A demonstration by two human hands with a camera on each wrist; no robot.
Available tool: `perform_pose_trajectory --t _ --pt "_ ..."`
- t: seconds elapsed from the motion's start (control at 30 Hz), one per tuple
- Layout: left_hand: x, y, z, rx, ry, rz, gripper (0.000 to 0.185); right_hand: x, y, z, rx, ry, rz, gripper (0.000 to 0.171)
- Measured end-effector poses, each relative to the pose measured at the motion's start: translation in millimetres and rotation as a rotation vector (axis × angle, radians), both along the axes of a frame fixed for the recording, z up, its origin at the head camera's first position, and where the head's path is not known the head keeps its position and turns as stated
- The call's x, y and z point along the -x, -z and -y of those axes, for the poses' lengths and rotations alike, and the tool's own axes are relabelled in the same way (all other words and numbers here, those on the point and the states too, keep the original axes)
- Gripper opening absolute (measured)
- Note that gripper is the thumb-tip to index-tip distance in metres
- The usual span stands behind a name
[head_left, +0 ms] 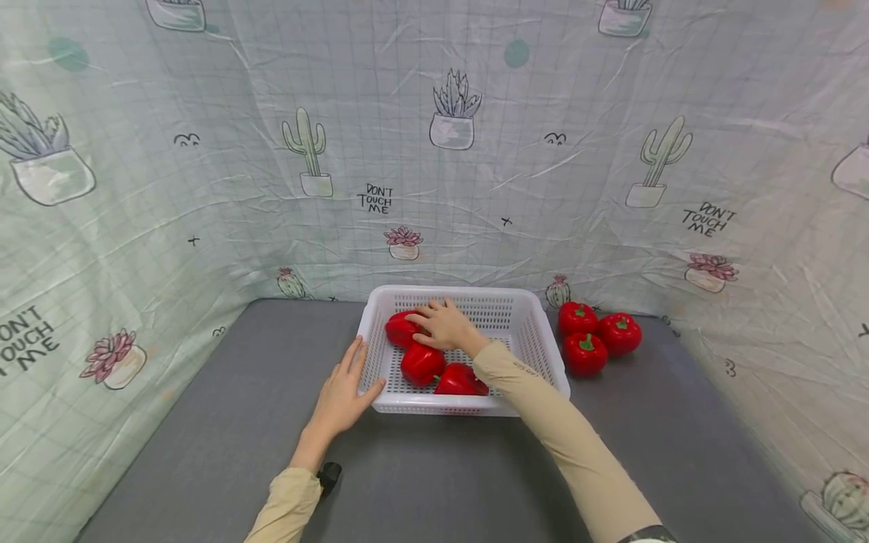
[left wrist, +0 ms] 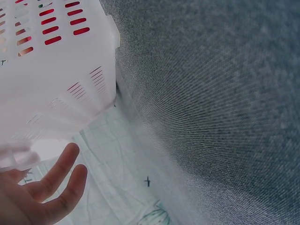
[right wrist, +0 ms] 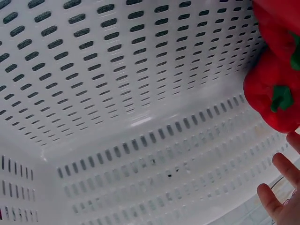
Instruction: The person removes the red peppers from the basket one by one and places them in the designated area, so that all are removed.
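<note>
A white slotted plastic basket [head_left: 468, 405] holds three red bell peppers along its left and front sides. My right hand [head_left: 444, 326] reaches into the basket with fingers spread, its fingertips right at the rear-left bell pepper [head_left: 402, 329]. Just in front of that hand lies a second bell pepper [head_left: 421, 366], and a third bell pepper [head_left: 460, 380] rests against the front wall. The right wrist view shows the fingers [right wrist: 285, 165] apart beside a green-stemmed pepper [right wrist: 267, 89]. At the basket's left rim, my left hand [head_left: 342, 396] lies with straight fingers and the thumb at the front corner.
Three more bell peppers, one at the front [head_left: 585, 356], stand clustered on the grey table [head_left: 224, 422] to the right of the basket. A curtain printed with cacti [head_left: 407, 166] surrounds the table at the back and both sides.
</note>
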State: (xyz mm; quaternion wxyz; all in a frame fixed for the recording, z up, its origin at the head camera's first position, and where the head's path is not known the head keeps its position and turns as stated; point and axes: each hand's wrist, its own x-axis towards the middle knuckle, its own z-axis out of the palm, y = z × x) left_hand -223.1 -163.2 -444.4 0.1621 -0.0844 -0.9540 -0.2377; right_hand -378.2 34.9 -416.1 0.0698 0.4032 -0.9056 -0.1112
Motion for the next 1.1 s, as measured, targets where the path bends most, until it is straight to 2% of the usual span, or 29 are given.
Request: perform_pose_trajectory --t 0.23,0.47,0.6,0.83,1.1 --pt "0.2 -1.0 0 0.002 0.0 0.001 0.072 4.5 0.2 -5 0.023 0.018 0.006 0.046" --pt "0.3 0.1 -1 0.003 -0.001 0.005 0.071 7.2 4.0 -8 0.021 -0.02 -0.079 0.041" --pt "0.1 0.8 -1 0.001 -0.005 -0.001 0.071 5.6 2.9 -7 0.009 -0.03 -0.114 0.044" --pt "0.4 2.1 -1 -0.019 -0.004 -0.017 0.071 4.9 3.5 -8 0.03 -0.052 -0.12 0.052" --pt "1.3 2.6 0 -0.018 0.013 -0.02 0.071 5.2 3.8 -14 0.04 -0.09 -0.152 0.049"
